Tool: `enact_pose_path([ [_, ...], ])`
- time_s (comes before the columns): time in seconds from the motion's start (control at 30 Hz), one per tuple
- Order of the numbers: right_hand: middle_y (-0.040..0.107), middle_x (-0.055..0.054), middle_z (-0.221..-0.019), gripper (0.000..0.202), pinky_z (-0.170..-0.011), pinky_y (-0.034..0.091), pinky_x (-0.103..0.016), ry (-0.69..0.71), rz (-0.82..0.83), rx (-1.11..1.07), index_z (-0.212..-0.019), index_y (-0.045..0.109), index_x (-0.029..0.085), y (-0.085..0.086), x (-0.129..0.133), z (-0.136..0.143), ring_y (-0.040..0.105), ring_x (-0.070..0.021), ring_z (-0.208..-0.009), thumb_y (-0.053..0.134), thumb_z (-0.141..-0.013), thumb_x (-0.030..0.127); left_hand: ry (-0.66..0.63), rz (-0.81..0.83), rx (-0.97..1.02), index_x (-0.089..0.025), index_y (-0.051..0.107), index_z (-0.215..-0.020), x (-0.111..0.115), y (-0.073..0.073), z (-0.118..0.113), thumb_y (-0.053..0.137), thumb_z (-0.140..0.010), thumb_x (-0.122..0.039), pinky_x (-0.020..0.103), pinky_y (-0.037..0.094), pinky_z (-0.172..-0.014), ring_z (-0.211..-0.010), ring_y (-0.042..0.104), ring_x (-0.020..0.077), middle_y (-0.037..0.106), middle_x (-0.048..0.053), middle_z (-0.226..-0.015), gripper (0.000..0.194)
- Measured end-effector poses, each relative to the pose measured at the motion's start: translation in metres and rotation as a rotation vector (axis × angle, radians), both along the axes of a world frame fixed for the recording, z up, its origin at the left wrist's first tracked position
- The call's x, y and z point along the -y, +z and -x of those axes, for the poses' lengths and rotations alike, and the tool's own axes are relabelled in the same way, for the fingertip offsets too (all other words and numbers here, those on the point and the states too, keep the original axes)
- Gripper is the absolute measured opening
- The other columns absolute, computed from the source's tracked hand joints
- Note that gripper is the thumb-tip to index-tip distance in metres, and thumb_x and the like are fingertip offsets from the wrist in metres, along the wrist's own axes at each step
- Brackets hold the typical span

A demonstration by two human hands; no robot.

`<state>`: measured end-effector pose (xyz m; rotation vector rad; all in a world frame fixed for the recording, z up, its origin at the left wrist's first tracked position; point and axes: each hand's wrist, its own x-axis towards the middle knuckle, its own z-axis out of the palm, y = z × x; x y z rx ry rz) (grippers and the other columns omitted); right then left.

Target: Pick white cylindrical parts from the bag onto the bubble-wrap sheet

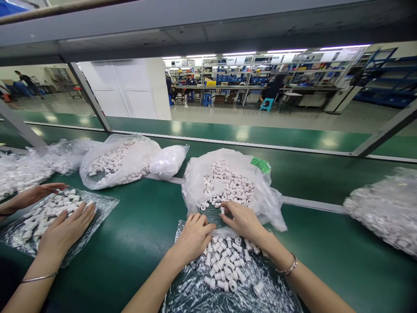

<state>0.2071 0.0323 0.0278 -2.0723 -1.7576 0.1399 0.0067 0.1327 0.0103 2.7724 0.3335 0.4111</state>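
Head camera view showed an open bag (197, 174) of cloudy plastic on the table (316, 243); the writing on its green label (260, 164) was too small to read. At the bag's near edge, the right hand (243, 218) pinched one white piece (223, 210). The left hand (194, 234) was curled at the same edge; whether it gripped something, I could not tell. Many loose pieces (224, 263), short tubes with wider collars, lay on the near side of the bag, over a clear sheet (260, 300). Green table surface showed left and right of the bag.
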Motion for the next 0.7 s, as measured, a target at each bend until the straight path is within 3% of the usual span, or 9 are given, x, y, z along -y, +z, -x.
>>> enact_pose_path([
  [0.07, 0.066, -0.004, -0.09, 0.016, -0.066, 0.044, -0.028, 0.061, 0.066, -0.133, -0.107, 0.058, 0.021, 0.021, 0.008, 0.002, 0.063, -0.02, -0.079, 0.054, -0.094, 0.029, -0.007, -0.001, -0.006, -0.037, 0.06, -0.115, 0.0, 0.001, 0.0, 0.041, -0.099, -0.029, 0.039, 0.044, -0.081, -0.095, 0.052, 0.0232, 0.055, 0.004, -0.096, 0.026],
  [0.17, 0.067, -0.001, -0.086, 0.014, -0.062, 0.041, -0.026, 0.267, 0.256, -0.263, -0.104, 0.061, 0.023, 0.052, 0.022, 0.012, 0.061, -0.017, -0.074, 0.057, -0.093, 0.031, -0.011, -0.015, -0.003, -0.034, 0.059, -0.116, 0.0, -0.001, 0.0, 0.044, -0.098, -0.025, 0.038, 0.044, -0.081, -0.095, 0.052, 0.0234, 0.055, 0.004, -0.096, 0.026],
  [0.3, 0.068, -0.003, -0.094, 0.018, -0.067, 0.042, -0.028, 0.44, 0.376, -0.225, -0.108, 0.065, 0.024, 0.071, 0.035, 0.027, 0.061, -0.0192, -0.08, 0.059, -0.092, 0.031, -0.004, -0.021, -0.017, -0.027, 0.059, -0.116, 0.0, -0.006, -0.001, 0.05, -0.095, -0.019, 0.038, 0.043, -0.082, -0.094, 0.049, 0.0235, 0.054, 0.004, -0.095, 0.024],
  [0.4, 0.065, -0.005, -0.11, 0.025, -0.075, 0.046, -0.03, 0.458, 0.346, -0.224, -0.118, 0.063, 0.026, 0.071, 0.035, 0.024, 0.062, -0.0218, -0.094, 0.056, -0.095, 0.033, -0.009, -0.02, -0.031, -0.026, 0.059, -0.116, 0.0, -0.009, 0.0, 0.052, -0.094, -0.019, 0.038, 0.042, -0.084, -0.095, 0.048, 0.0231, 0.053, 0.004, -0.096, 0.024],
  [0.47, 0.065, -0.006, -0.11, 0.023, -0.077, 0.047, -0.031, 0.358, 0.272, -0.197, -0.116, 0.063, 0.025, 0.065, 0.032, 0.012, 0.062, -0.0214, -0.096, 0.05, -0.098, 0.031, -0.011, -0.021, -0.034, -0.025, 0.059, -0.117, 0.0, -0.01, 0.0, 0.051, -0.095, -0.018, 0.039, 0.041, -0.085, -0.095, 0.047, 0.0229, 0.053, 0.004, -0.096, 0.024],
  [0.6, 0.065, -0.008, -0.102, 0.019, -0.072, 0.048, -0.034, 0.098, 0.182, 0.062, -0.105, 0.066, 0.02, 0.042, 0.025, -0.02, 0.063, -0.0246, -0.091, 0.05, -0.095, 0.021, -0.012, -0.014, -0.027, -0.026, 0.058, -0.118, -0.001, -0.014, -0.001, 0.05, -0.095, -0.018, 0.039, 0.04, -0.086, -0.095, 0.046, 0.0228, 0.052, 0.004, -0.096, 0.026],
  [0.7, 0.065, -0.008, -0.103, 0.021, -0.066, 0.048, -0.032, 0.102, 0.218, 0.158, -0.106, 0.066, 0.021, 0.022, 0.021, -0.033, 0.063, -0.0249, -0.09, 0.052, -0.091, 0.016, -0.011, -0.005, -0.023, -0.025, 0.059, -0.117, -0.002, -0.015, -0.002, 0.051, -0.095, -0.018, 0.039, 0.04, -0.087, -0.096, 0.046, 0.0228, 0.053, 0.003, -0.097, 0.025],
])
